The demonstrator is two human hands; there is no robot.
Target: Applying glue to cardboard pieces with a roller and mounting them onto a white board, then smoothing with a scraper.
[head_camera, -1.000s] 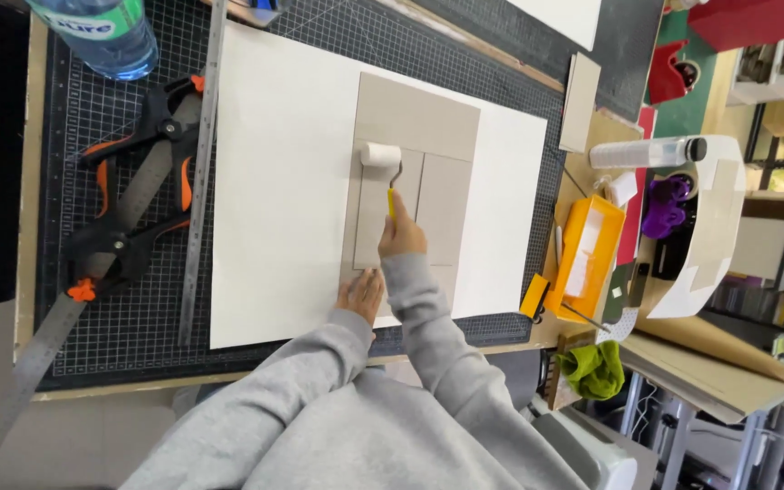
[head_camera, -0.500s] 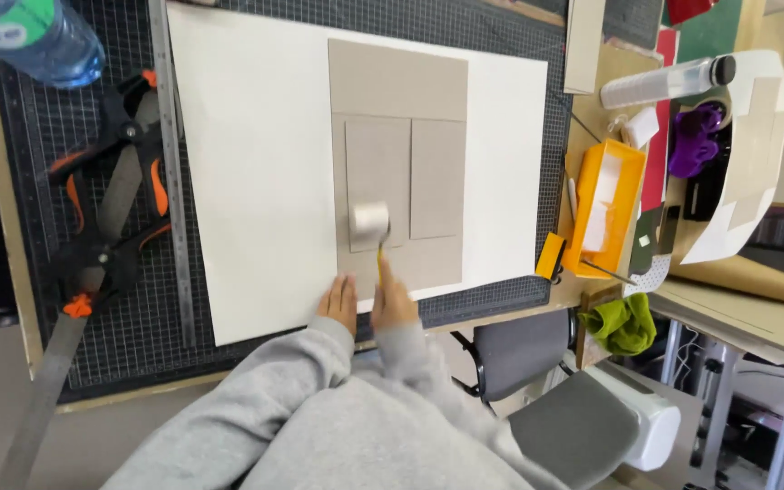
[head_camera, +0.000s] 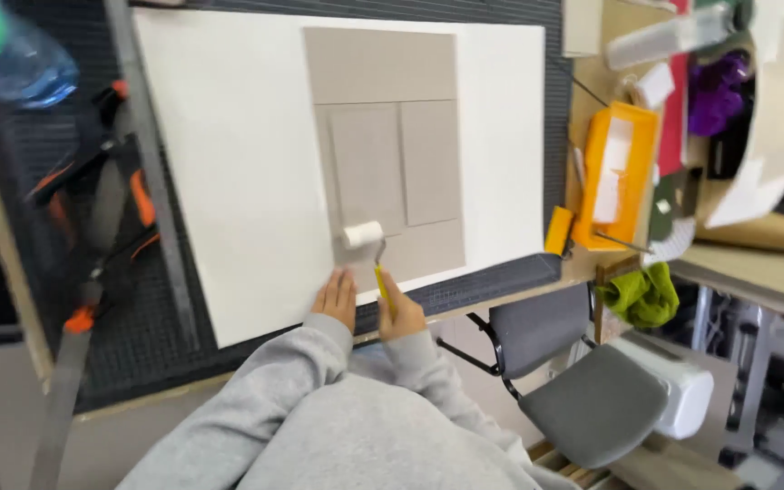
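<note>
While both grey sleeves fill the near edge of the view, the right hand [head_camera: 399, 313] is clenched around the yellow handle [head_camera: 381, 286] of a small paint roller [head_camera: 362, 235], and that grip sits nearest of all to the grey board [head_camera: 383, 150], just off its near edge. The left hand [head_camera: 337, 298] lies flat and released, fingers spread, on the white sheet [head_camera: 229, 181] beside the same near edge of the grey board, holding nothing. From the right hand the roller's handle runs straight away from the person, and its white sleeve lies crosswise on the near part of the grey board, so the long axis of the sleeve is square to the handle; the right hand is the nearer one to it. Further up the grey board two lighter rectangular panels [head_camera: 369, 163] lie side by side, long sides pointing away from the person. Left of the board a metal ruler [head_camera: 151, 181] and orange-handled clamps [head_camera: 106, 195] rest on the dark cutting mat [head_camera: 501, 277] covering the desk. Right of the board stands an orange tray [head_camera: 614, 177]. A blurred bottle [head_camera: 11, 63] is cut off beyond the board's far left, and whether the roller carries glue or paint cannot be made out.
</note>
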